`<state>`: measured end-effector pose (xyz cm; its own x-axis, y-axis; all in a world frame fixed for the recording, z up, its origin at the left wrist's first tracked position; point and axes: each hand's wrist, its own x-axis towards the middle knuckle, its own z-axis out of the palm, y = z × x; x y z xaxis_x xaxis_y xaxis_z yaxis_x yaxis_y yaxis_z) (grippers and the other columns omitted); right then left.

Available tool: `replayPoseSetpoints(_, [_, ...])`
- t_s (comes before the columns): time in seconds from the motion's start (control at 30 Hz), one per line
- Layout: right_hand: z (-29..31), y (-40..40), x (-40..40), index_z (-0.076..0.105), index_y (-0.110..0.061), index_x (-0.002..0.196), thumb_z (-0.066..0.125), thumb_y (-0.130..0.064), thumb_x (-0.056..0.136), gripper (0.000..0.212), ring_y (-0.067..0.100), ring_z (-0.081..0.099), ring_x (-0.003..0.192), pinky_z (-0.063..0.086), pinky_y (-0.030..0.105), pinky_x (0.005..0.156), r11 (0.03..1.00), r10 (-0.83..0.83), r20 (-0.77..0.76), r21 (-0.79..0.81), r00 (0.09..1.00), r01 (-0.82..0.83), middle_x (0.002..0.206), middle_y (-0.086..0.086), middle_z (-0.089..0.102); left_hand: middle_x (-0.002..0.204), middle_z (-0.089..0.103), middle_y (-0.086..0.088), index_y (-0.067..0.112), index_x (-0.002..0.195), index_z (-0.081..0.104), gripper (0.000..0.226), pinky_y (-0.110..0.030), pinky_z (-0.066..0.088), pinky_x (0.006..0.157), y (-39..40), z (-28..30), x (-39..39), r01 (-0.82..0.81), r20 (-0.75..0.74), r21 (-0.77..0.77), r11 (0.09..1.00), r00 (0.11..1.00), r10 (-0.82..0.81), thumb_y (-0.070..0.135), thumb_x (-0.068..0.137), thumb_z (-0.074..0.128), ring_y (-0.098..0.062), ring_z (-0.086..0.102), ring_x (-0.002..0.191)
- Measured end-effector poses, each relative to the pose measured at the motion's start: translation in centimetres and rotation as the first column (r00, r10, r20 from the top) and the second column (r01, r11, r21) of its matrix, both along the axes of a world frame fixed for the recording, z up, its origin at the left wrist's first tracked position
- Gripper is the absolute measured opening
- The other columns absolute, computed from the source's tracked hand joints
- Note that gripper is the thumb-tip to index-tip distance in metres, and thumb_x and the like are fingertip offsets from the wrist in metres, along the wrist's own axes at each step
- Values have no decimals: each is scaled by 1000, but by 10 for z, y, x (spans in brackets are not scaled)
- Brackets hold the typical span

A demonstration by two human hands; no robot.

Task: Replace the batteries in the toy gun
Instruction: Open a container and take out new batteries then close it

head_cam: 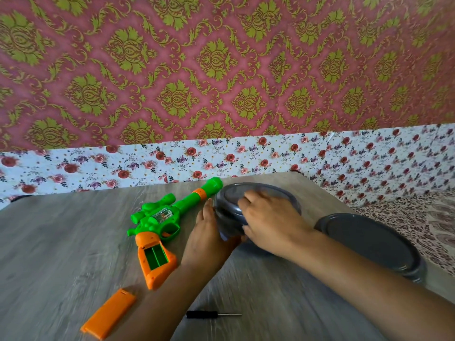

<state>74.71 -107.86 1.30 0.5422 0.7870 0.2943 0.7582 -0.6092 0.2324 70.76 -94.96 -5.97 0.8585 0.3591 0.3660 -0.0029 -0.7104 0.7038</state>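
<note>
Both hands are on the round grey lidded plastic container [256,207]: right hand [268,220] curled over its lid, left hand [209,232] flat against its side. The green-and-orange plastic toy gun [167,217] lies just left of the left hand, its open, empty battery bay [155,257] facing up.

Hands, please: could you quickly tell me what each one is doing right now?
Left hand: open, straight fingers against the side of the grey container.
Right hand: fingers curled over the container's rim, gripping it.

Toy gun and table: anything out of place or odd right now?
Nothing looks damaged or spilled. The toy gun lies with its grip compartment open and no batteries visible inside; its orange cover lies apart near the table's front edge, beside the screwdriver. Both hands are on the grey container.
</note>
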Motion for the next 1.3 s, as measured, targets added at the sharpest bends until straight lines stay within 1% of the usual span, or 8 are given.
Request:
replayPoseSetpoints(0.1, [-2, 4, -1, 46, -10, 120, 54, -26, 89, 36, 25, 47, 113, 45, 37, 77, 999, 36, 6, 3, 999, -36, 121, 6, 47, 141, 42, 0, 19, 141, 27, 94, -29, 36, 102, 4, -1, -3, 15, -8, 28, 1000, 1000, -15, 36, 66, 80, -18, 37, 132])
replayPoseSetpoints(0.23, [2, -4, 13, 47, -19, 115, 60, -45, 82, 44, 22, 48, 111, 43, 34, 82, 995, 97, -144, 50, 985, -91, 117, 0, 48, 142, 35, 0, 21, 145, 21, 106, -21, 31, 102, 6, 0, -7, 43, -32, 84, 996, 999, -40, 39, 61, 83, -15, 35, 133])
replayPoseSetpoints(0.37, [3, -23, 33, 16, -22, 143, 72, -62, 63, 106, 27, 31, 133, 32, 39, 106, 993, -71, -268, -109, 961, 43, 146, 6, 29, 157, 9, -1, 24, 149, 8, 108, -26, 17, 114, 11, 9, -4, 105, -108, 367, 924, 992, -70, 43, 69, 77, -17, 12, 143])
replayPoseSetpoints(0.47, [-3, -32, 43, 1, -20, 148, 73, -66, 58, 124, 29, 16, 142, 19, 38, 113, 968, -168, -300, -230, 939, 100, 156, 8, 11, 157, 9, 4, 26, 149, 9, 98, -26, 15, 115, 13, 16, 1, 179, -183, 463, 868, 978, -104, 35, 76, 73, -17, 12, 144])
replayPoseSetpoints(0.97, [-29, -40, 39, 0, -16, 148, 46, -62, 84, 92, 34, 21, 141, 22, 42, 116, 964, -156, -179, -243, 971, 110, 156, 15, 11, 144, 34, 4, 23, 142, 36, 70, -23, 29, 108, 13, 12, 3, 157, -115, 509, 846, 987, -114, 28, 81, 69, -14, 31, 136])
replayPoseSetpoints(1.1, [-25, -37, 39, 10, -17, 148, 49, -64, 81, 91, 30, 30, 137, 28, 38, 113, 971, -124, -160, -220, 979, 87, 154, 14, 22, 143, 34, 4, 24, 142, 35, 67, -29, 35, 107, 14, 11, 2, 160, -134, 515, 842, 985, -106, 31, 83, 65, -15, 32, 133])
replayPoseSetpoints(1.2, [-19, -35, 37, 29, -18, 141, 57, -63, 74, 85, 28, 47, 123, 41, 37, 101, 981, -100, -148, -181, 984, 73, 140, 10, 44, 142, 36, 1, 21, 141, 35, 65, -36, 38, 106, 12, 10, 3, 154, -140, 531, 833, 986, -92, 32, 84, 64, -18, 34, 132])
replayPoseSetpoints(1.3, [4, -30, 43, 45, -20, 131, 62, -68, 67, 82, 23, 55, 110, 48, 35, 91, 975, -114, -247, -215, 962, 61, 125, 4, 57, 141, 36, -1, 19, 141, 36, 63, -38, 39, 105, 12, 9, 4, 148, -135, 547, 824, 987, -88, 31, 85, 63, -21, 35, 131])
